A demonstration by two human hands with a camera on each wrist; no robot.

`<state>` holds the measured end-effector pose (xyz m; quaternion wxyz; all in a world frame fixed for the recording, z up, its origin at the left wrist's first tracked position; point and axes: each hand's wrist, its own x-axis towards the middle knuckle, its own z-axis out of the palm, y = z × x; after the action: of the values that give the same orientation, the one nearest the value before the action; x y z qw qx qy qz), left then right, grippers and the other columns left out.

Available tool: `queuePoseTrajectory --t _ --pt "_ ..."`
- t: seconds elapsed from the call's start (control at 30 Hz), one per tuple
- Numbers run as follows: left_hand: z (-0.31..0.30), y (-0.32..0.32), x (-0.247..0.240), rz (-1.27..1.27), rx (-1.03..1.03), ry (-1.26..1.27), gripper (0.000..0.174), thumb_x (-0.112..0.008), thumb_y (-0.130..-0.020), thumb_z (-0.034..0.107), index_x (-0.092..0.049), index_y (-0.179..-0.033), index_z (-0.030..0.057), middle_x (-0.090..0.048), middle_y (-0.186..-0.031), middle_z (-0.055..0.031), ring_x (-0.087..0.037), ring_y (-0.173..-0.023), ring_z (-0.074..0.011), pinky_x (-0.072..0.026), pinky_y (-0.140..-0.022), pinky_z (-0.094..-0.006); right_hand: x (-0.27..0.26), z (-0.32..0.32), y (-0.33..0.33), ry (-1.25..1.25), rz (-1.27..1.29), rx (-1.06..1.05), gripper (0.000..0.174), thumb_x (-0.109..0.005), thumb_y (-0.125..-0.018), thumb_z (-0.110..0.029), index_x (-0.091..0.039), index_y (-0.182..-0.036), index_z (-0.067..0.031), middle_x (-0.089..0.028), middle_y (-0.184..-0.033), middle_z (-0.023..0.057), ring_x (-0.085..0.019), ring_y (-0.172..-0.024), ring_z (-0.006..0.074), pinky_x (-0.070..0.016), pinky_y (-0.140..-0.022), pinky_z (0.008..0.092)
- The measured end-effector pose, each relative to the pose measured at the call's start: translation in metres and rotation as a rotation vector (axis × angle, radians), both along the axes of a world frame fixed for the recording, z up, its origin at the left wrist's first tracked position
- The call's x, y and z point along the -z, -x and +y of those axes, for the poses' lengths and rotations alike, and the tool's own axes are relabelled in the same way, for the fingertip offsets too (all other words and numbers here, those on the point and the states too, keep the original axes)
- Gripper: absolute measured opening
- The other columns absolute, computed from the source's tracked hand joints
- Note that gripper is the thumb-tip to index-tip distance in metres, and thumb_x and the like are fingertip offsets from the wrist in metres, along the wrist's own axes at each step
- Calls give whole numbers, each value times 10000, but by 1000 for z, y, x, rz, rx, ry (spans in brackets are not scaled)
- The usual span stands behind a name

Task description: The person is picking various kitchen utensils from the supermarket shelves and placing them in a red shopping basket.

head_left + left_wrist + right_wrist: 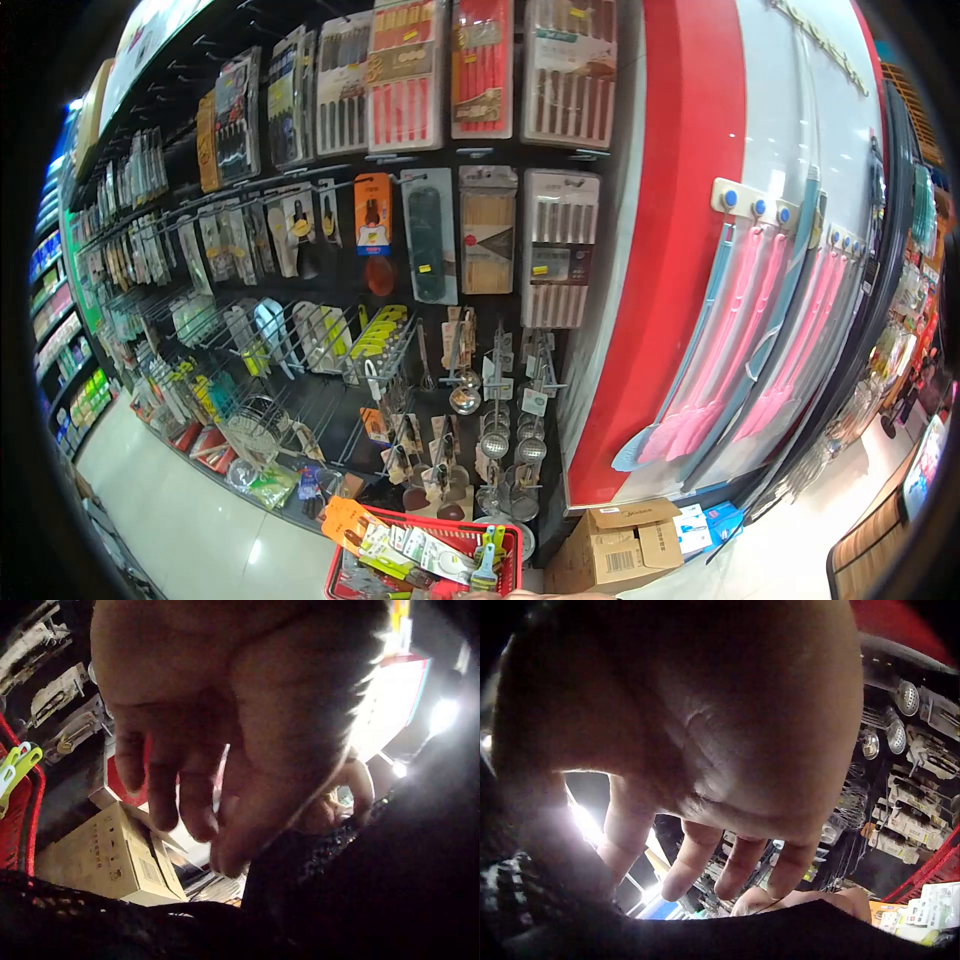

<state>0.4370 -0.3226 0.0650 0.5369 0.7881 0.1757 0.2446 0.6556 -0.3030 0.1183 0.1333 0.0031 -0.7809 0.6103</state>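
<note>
The left hand hangs with its fingers loosely bent and apart, gripping nothing, and the right hand likewise lets its fingers droop, holding nothing. The red basket sits low before the shelves, just beside a cardboard box, holding carded packets and what seems a yellow-green clip

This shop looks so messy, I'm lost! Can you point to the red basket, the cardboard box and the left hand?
red basket (441,516), head view, on its top rim.
cardboard box (603,560), head view, on its front side.
left hand (225,690), left wrist view, on the palm.
</note>
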Motion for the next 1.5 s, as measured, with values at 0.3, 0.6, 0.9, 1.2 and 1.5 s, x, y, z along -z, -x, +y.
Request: queuePoseTrajectory --t 0.3,0.6,0.9,1.2,1.5 --pt "22 67 68 600 -500 -157 170 -592 -791 208 -683 -845 75 -641 -771 -162 -633 -723 -328 -496 -689 -427 12 17 27 -74 38 190 145 -604 -693 -25 -473 -639 -56 -518 -992 90 -480 -1043 262 -389 -889 379" --pt "15 158 137 663 -1019 -255 137 -580 -723 144 -621 -630 53 -612 -662 -145 -608 -642 -323 -480 -637 -447 22 18 58 -54 -101 375 136 -624 -603 25 -514 -618 -53 -555 -979 67 -512 -991 264 -382 -876 371" --pt "36 215 192 785 -1254 -65 77 -611 -701 117 -682 -685 93 -639 -703 -155 -637 -682 -318 -517 -619 -423 43 19 13 -20 -244 784 112 -536 -610 78 -490 -634 -22 -589 -863 82 -562 -887 259 -431 -792 352" --pt "84 169 265 837 -968 215 400 -611 -764 430 -697 -765 40 -647 -799 -193 -629 -774 -362 -497 -725 -448 60 0 48 -162 -346 902 85 -576 -600 60 -549 -624 -16 -631 -907 51 -554 -856 249 -443 -787 345" --pt "108 133 324 721 -1063 185 276 -606 -795 270 -655 -885 13 -631 -753 -220 -628 -722 -390 -496 -683 -481 50 -21 52 -216 -450 1049 56 -617 -711 -35 -616 -661 -11 -658 -900 78 -584 -866 252 -464 -791 351"
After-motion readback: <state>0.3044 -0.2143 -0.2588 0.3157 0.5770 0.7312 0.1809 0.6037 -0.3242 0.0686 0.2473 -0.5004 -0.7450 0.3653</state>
